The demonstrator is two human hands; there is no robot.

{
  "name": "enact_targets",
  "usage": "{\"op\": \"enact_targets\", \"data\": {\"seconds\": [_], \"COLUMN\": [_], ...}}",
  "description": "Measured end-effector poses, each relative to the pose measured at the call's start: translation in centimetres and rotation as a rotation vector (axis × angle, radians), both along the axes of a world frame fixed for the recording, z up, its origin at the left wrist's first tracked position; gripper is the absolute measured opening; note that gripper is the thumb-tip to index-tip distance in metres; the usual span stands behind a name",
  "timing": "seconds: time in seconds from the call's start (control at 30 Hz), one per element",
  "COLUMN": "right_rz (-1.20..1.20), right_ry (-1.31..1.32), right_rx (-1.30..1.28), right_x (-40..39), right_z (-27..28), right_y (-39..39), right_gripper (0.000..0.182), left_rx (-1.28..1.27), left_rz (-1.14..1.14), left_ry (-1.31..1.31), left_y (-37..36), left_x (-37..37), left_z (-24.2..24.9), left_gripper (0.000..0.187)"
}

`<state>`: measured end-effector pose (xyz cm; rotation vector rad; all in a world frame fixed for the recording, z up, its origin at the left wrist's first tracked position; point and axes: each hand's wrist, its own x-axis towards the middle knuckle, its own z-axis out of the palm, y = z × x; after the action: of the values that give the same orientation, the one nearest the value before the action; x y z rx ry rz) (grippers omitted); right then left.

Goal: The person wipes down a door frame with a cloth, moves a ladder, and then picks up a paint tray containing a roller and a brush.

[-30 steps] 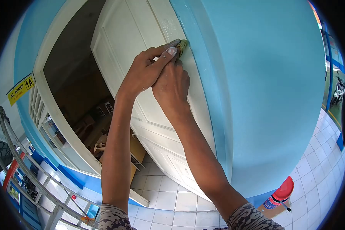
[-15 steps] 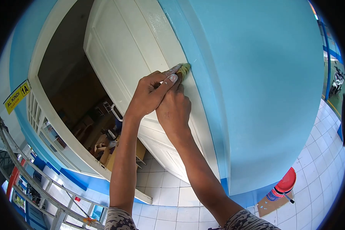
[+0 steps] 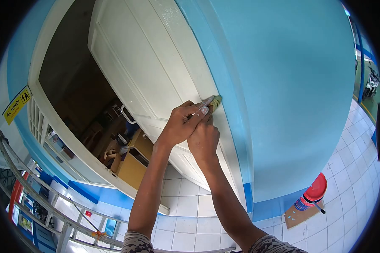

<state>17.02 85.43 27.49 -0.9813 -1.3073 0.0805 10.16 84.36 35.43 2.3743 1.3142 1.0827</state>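
Both my hands are pressed together at the edge where the white door frame (image 3: 209, 84) meets the blue wall (image 3: 291, 92). A small yellow-green, ridged piece (image 3: 216, 102) sticks out at their fingertips and touches that edge; its exact kind is hard to make out. My left hand (image 3: 179, 124) is closed, its whitish-smeared index finger lying along the piece and its thumb over my right hand. Beneath and to the right, my right hand (image 3: 204, 141) is closed with its fingers curled at the same piece, partly hidden by the left.
A white door (image 3: 131, 55) with a handle (image 3: 126, 114) stands beside a dark room holding a wooden desk (image 3: 133, 168). Lower right, a red-lidded bucket (image 3: 310, 196) sits on cardboard with a dark-tipped handle on top. A metal ladder (image 3: 63, 215) lies lower left.
Both hands and the yellow-green piece have moved down along the edge of the frame and slightly right in view. The grip looks the same.
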Motion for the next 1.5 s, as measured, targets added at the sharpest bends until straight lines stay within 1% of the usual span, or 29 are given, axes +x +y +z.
{"op": "enact_targets", "data": {"seconds": [0.07,0.13,0.2,0.37,0.43,0.57,0.67,0.73,0.9,0.97,1.03,1.07,1.1,1.17,1.2,1.23,1.3,1.33,1.37,1.43,1.47,1.5], "right_rz": [-0.006,-0.02,-0.029,-0.023,-0.017,-0.06,-0.02,-0.007,0.044,0.071,0.097,0.102,0.102,0.087,0.073,0.073,0.124,0.074,0.069,0.462,0.58,0.655], "right_ry": [-0.021,-0.121,-0.117,-0.098,-0.042,-0.047,-0.035,-0.095,-0.022,-0.004,-0.022,-0.012,-0.011,0.013,-0.021,-0.02,-0.024,0.08,0.071,0.401,0.541,0.494], "right_rx": [-0.007,-0.019,-0.027,-0.072,-0.068,-0.074,-0.154,-0.183,-0.237,-0.267,-0.309,-0.322,-0.32,-0.353,-0.378,-0.373,-0.499,-0.48,-0.497,-0.902,-1.125,-1.335], "right_x": [0.2,0.3,0.2,0.2,0.1,-0.1,-0.3,-0.5,-0.7,-0.4,-0.2,-0.2,-0.3,-0.7,-0.6,-0.6,-0.8,-0.8,-0.9,-0.5,-0.3,-0.1], "right_z": [-1.6,-3.0,-4.3,-7.6,-8.8,-11.4,-13.2,-15.0,-19.2,-20.7,-21.6,-22.4,-23.6,-25.9,-26.5,-28.1,-30.9,-31.5,-33.1,-38.9,-41.8,-45.0], "right_y": [0.0,0.1,0.0,-0.4,-0.5,-0.2,-0.4,-0.1,-0.7,-1.2,-1.5,-1.4,-1.3,-1.3,-1.6,-1.6,-1.9,-2.5,-3.1,-5.5,-6.7,-9.2], "right_gripper": [0.034,0.048,0.048,0.048,0.037,0.037,0.036,0.054,0.046,0.044,0.041,0.046,0.046,0.052,0.054,0.054,0.05,0.035,0.035,0.036,0.038,0.039], "left_rx": [-0.026,-0.027,-0.027,-0.066,-0.083,-0.098,-0.089,-0.077,-0.125,-0.127,-0.138,-0.173,-0.206,-0.218,-0.235,-0.251,-0.274,-0.311,-0.348,-0.595,-0.773,-0.948], "left_rz": [-0.011,-0.022,-0.034,-0.035,-0.035,-0.061,-0.067,-0.073,-0.095,-0.087,-0.091,-0.079,-0.068,-0.073,-0.058,-0.043,-0.018,0.016,0.051,0.202,0.211,0.217], "left_ry": [-0.002,-0.005,-0.008,-0.022,-0.015,-0.04,-0.059,-0.069,-0.052,-0.044,-0.064,-0.074,-0.084,-0.055,-0.031,-0.006,0.055,0.095,0.133,0.445,0.597,0.747], "left_y": [-0.2,-0.1,0.1,0.1,0.0,0.4,0.5,0.7,0.1,0.2,0.4,0.3,0.4,0.3,0.3,0.3,0.1,-0.2,-0.5,-2.1,-2.6,-4.1], "left_x": [0.2,0.2,0.0,0.0,-0.1,-0.3,-0.4,-0.6,-0.4,-0.4,-0.5,-0.4,-0.3,-0.4,-0.3,-0.4,-0.4,-0.3,-0.2,0.7,0.3,-0.2], "left_z": [-1.2,-2.5,-3.9,-7.3,-8.4,-11.0,-13.0,-14.2,-17.5,-19.5,-21.0,-21.8,-22.5,-24.0,-24.9,-26.2,-28.9,-30.6,-32.5,-36.5,-41.1,-45.9], "left_gripper": [0.022,0.024,0.026,0.023,0.022,0.019,0.019,0.019,0.017,0.024,0.026,0.026,0.026,0.026,0.025,0.024,0.028,0.031,0.034,0.044,0.048,0.052]}}
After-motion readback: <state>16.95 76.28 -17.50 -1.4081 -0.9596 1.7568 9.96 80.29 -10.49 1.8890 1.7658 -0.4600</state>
